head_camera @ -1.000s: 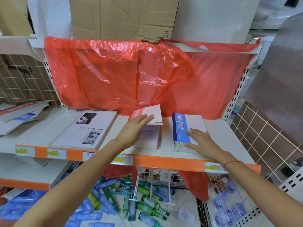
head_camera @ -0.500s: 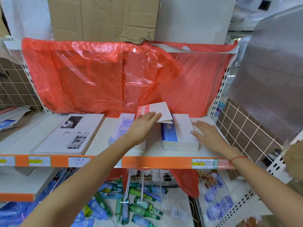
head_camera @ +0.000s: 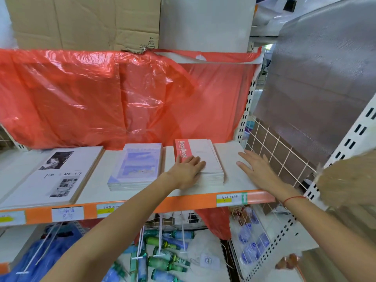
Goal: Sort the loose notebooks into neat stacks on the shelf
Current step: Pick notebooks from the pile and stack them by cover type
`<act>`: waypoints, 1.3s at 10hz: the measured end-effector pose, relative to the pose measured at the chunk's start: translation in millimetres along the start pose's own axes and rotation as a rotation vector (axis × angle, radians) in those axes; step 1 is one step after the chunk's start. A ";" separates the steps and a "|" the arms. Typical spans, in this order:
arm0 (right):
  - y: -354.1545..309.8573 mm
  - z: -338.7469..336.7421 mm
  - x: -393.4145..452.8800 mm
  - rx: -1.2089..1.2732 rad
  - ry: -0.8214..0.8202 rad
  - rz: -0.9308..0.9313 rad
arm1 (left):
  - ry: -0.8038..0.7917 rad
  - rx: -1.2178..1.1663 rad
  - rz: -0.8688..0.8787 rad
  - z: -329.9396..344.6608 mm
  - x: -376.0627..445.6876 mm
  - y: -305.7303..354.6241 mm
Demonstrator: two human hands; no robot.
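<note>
Flat and spread, your left hand (head_camera: 188, 171) presses down on the red-spined notebook (head_camera: 200, 154) that tops the right-hand stack (head_camera: 211, 177), with the fingers straight and pointing toward the right. Your right hand (head_camera: 257, 168) lies open too, palm down on the bare white shelf (head_camera: 230, 151) just beside that stack, fingers straight and a little apart, holding nothing. A thin red cord circles your right wrist.

That stack sits toward the right end of the shelf, its edges fairly even, with the word "NoteBook" running along the red spine band. To its left, apart from it, lies a second stack of pale blue notebooks (head_camera: 137, 166). Farther left is a larger stack of white books (head_camera: 55, 176) whose top cover shows black-and-white photos.

Behind all three stacks hangs a sheet of red plastic (head_camera: 101, 98), draped from the shelf above. An orange price strip (head_camera: 183, 202) with paper labels runs along the shelf's front edge. Below it, green and blue bottles (head_camera: 162, 251) lie jumbled.
</note>
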State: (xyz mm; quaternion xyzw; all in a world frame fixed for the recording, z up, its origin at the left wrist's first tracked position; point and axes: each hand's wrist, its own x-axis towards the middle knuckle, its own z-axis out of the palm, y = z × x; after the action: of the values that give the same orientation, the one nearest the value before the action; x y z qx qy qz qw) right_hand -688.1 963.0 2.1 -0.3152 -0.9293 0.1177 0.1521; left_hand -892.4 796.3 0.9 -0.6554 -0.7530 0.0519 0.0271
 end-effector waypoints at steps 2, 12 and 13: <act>-3.9 12.4 4.3 0.014 -0.016 -0.027 | -0.095 -0.110 -0.006 0.1 -5.4 -10.0; -9.3 18.1 0.8 -0.016 -0.077 -0.033 | -0.079 -0.140 0.010 1.7 -4.2 -10.8; -9.1 18.2 0.9 -0.010 -0.078 -0.033 | -0.077 -0.143 0.012 2.8 -4.7 -11.2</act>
State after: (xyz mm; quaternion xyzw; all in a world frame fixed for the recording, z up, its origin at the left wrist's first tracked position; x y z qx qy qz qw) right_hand -700.3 954.2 -11.7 -0.2957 -0.9402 0.1224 0.1163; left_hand -903.1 790.1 -0.5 -0.6576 -0.7514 0.0232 -0.0488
